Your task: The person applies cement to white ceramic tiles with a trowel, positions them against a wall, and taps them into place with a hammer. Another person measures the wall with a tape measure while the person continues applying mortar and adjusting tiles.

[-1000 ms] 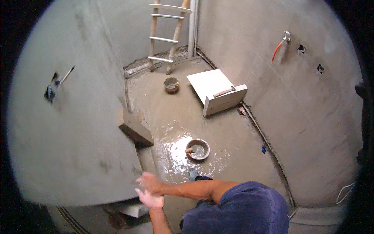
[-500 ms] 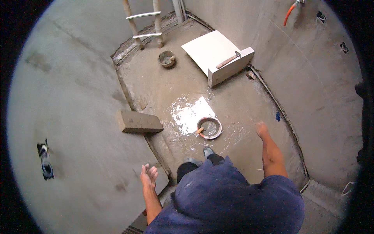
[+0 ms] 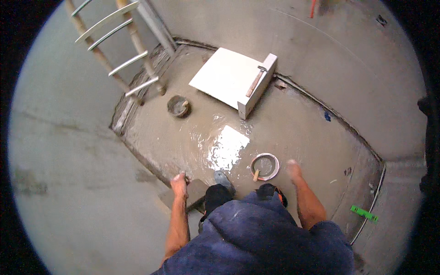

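My left hand (image 3: 180,181) hangs over the near end of a grey-brown block (image 3: 197,191), its fingers loosely bent and nothing visible in them. Whether it touches the block I cannot tell. My right hand (image 3: 294,169) is held low, just right of a round white-rimmed bucket (image 3: 277,170) with grey mix inside. Its fingers are blurred, and no object shows in it. A wooden-handled tool (image 3: 256,175) leans on the bucket's near left rim. My grey shoe (image 3: 223,181) stands on the wet floor between the block and the bucket.
A white board structure (image 3: 224,75) stands ahead, with a hammer (image 3: 255,82) on its edge. Left of it are a dark bucket (image 3: 178,106) and a wooden ladder (image 3: 137,39). A green spirit level (image 3: 364,213) lies at right. Grey walls (image 3: 68,151) surround the wet floor (image 3: 302,123).
My view has turned and shifted, bringing more of the ladder and the green level into sight. My body is nearer the block. My left hand's fingers, spread before, are now more bent.
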{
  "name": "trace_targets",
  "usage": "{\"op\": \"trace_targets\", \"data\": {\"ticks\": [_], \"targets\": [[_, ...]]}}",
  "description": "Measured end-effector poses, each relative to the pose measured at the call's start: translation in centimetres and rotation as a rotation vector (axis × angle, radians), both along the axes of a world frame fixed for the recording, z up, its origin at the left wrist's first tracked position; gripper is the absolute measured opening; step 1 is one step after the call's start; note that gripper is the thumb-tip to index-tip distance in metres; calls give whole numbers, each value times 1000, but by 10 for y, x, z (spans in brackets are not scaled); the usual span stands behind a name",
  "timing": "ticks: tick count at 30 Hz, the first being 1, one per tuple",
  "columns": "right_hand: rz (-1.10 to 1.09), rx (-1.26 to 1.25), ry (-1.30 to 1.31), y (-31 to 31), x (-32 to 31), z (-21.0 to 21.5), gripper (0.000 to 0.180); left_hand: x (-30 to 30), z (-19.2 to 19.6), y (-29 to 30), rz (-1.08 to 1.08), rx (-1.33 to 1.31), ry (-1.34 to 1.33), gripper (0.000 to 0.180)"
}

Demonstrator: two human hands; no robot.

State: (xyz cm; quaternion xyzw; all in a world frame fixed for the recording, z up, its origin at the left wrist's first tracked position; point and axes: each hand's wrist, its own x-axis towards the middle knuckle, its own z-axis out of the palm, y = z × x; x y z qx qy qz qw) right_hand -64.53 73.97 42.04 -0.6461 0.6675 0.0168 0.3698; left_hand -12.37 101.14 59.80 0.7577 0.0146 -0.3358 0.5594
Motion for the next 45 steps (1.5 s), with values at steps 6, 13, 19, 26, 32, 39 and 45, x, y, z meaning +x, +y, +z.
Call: {"op": "trace_targets", "data": {"ticks": [6, 13, 19, 26, 32, 39, 45], "targets": [[249, -127, -556, 20, 232, 166, 26, 116, 85, -132, -494, -102, -140, 41], [-177, 129, -1046, 7, 298, 310, 33, -6, 158, -247, -990, -644, 250, 67], [-376, -72, -1125, -26, 303, 296, 37, -60, 167, -321, -1091, -419, 59, 54], [-231, -29, -1031, -109, 329, 243, 39, -28, 116, -412, -1160, -238, -28, 48], [-432, 138, -1057, -108, 326, 225, 48, 69, 52, -430, -905, -57, 212, 23], [-515, -70, -744, -277, 307, 200, 73, 206, 7, -403, -746, 197, 104, 8], [-472, -427, -208, -461, 367, 191, 77, 333, 17, -366, -576, 266, 32, 9]]}}
